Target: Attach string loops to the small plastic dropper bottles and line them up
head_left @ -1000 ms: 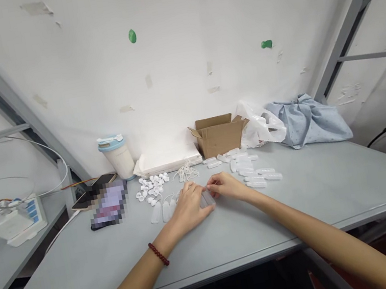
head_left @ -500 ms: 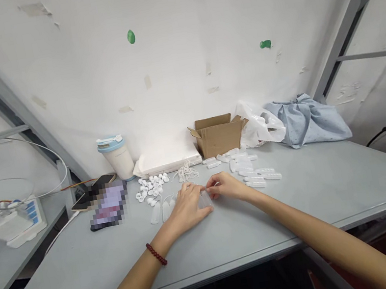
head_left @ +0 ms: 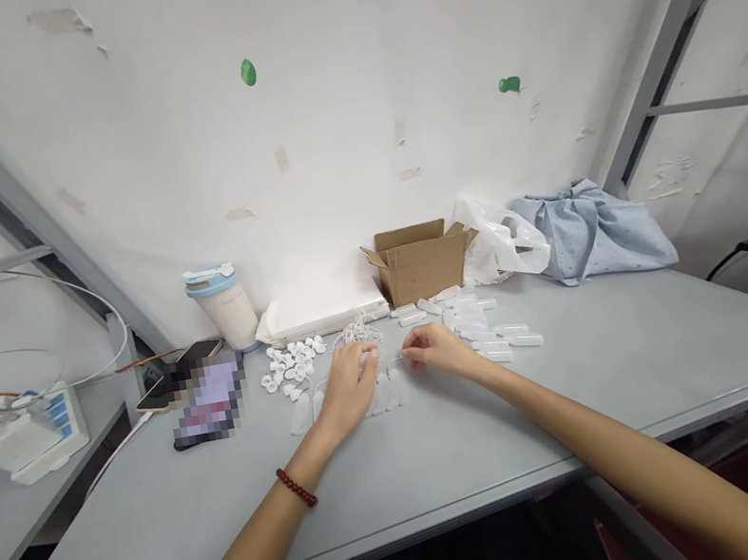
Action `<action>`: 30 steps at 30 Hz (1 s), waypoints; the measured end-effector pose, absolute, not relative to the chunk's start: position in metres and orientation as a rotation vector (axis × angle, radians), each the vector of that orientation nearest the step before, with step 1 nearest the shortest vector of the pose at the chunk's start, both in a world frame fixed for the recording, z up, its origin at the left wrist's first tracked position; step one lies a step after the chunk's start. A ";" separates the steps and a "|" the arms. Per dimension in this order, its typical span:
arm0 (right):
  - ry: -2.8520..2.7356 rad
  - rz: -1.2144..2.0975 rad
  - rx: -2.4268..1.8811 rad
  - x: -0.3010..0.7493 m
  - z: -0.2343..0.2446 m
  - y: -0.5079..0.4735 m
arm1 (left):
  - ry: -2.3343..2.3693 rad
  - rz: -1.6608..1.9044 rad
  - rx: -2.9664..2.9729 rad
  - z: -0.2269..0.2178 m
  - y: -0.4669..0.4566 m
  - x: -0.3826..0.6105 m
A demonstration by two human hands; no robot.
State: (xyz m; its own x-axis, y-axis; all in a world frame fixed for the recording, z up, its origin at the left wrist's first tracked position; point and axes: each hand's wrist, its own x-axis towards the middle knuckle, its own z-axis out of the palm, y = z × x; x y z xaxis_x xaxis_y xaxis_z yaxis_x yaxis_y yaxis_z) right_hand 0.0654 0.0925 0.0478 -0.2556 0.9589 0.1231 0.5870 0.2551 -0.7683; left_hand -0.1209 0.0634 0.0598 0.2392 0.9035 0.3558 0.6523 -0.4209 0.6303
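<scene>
Small clear plastic bottles [head_left: 301,415] lie in a row at mid-table, some with a thin white string at the top. My left hand [head_left: 346,389] is over the row and covers part of it. Its thumb and index fingertips come together; whether anything is between them is too small to see. To the right, my right hand [head_left: 439,351] pinches the end of a white string [head_left: 395,359] that curves up from a bottle [head_left: 397,390] at the row's right end. Behind my left hand lies a heap of white strings [head_left: 358,329].
White caps [head_left: 294,362] are piled on the left, loose bottles [head_left: 476,325] on the right. Along the wall stand a cup [head_left: 227,311], a flat white pack [head_left: 322,310], an open cardboard box [head_left: 424,266], a plastic bag [head_left: 502,243] and a blue cloth bag [head_left: 593,232]. Phones [head_left: 211,400] lie left.
My left hand has moved left, off the row's right end, and turned so thumb and fingertips meet near the string heap. My right hand stays nearly in place. The view has shifted slightly.
</scene>
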 end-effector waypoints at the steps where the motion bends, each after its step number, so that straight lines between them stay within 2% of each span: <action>1: -1.942 0.686 -1.431 0.068 0.048 0.095 | 1.479 1.042 2.157 0.060 0.067 -0.124; 8: -2.175 -0.104 -1.588 0.084 0.045 0.110 | 1.595 1.010 2.307 0.057 0.088 -0.144; 11: -2.309 -0.239 -1.623 0.088 0.039 0.116 | 1.542 0.818 2.326 0.056 0.091 -0.147; 18: -2.473 -0.258 -1.626 0.088 0.033 0.123 | 1.474 0.588 2.359 0.056 0.096 -0.144; 30: -2.515 -0.196 -1.631 0.075 0.040 0.120 | 1.384 0.418 2.405 0.054 0.107 -0.136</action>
State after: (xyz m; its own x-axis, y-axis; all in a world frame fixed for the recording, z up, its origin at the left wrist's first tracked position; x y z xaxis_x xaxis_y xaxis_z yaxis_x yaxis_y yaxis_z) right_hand 0.0753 0.1205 0.0398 -0.4038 0.8958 0.1858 0.9137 0.4049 0.0341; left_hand -0.1357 0.1072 0.0537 0.4841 0.8708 0.0856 0.7728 -0.4714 0.4250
